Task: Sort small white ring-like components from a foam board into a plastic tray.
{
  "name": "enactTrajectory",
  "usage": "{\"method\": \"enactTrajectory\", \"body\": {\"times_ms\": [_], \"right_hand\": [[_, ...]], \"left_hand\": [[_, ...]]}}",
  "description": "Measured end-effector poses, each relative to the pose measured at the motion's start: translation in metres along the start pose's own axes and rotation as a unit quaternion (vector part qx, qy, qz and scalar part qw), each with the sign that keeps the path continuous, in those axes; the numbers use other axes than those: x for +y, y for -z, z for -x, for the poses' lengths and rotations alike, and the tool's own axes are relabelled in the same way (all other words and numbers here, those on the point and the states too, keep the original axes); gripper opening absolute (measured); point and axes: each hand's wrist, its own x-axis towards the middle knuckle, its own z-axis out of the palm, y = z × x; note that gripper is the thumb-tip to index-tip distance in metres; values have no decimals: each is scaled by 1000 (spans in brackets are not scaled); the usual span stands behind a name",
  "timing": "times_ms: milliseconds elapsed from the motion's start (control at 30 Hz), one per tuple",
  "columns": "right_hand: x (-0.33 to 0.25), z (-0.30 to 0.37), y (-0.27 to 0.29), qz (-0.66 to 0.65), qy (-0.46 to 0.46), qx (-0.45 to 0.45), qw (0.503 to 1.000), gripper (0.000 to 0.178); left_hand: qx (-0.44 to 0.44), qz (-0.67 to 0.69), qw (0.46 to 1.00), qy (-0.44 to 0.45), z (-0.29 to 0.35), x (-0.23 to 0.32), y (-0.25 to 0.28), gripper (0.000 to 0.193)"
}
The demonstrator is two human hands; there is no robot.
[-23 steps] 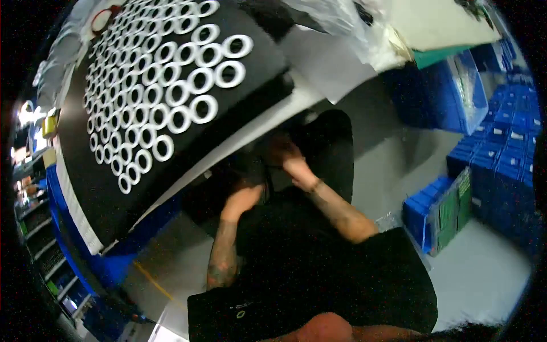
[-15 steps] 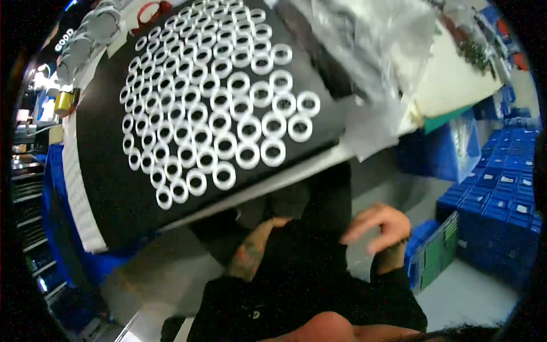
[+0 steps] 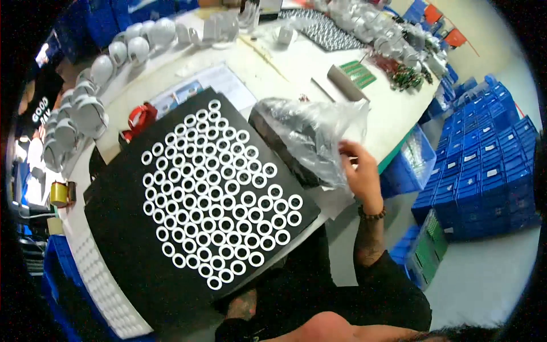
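Note:
My right hand is at the edge of a clear plastic bag, its fingers bent around the film. Inside the bag, dark material shows through. To the left of it lies a black board covered with many white rings in loose rows. My left forearm reaches up to the board's near edge, where the hand itself is hidden.
White domed housings line the far left of the white table. A red tool lies past the board. Green circuit boards and wired parts sit far right. Blue crates are stacked beyond.
My right hand has gone from near my body up to the plastic bag. The view has shifted, so more of the far table shows. The left hand has dropped out of sight.

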Motion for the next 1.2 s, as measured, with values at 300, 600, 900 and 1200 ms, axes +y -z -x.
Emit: {"method": "enactTrajectory", "body": {"times_ms": [300, 600, 900, 1200], "right_hand": [[23, 49, 19, 8, 148, 12, 989, 25], [77, 91, -58, 53, 159, 147, 975, 44], [13, 75, -62, 101, 229, 134, 959, 53], [4, -4, -60, 142, 266, -114, 947, 30]], "left_hand": [[50, 8, 999, 6, 35, 36, -24, 36], [56, 199, 978, 16, 135, 76, -43, 43], [84, 38, 953, -290, 84, 171, -32, 22], [29, -6, 952, -306, 57, 168, -26, 20]]}}
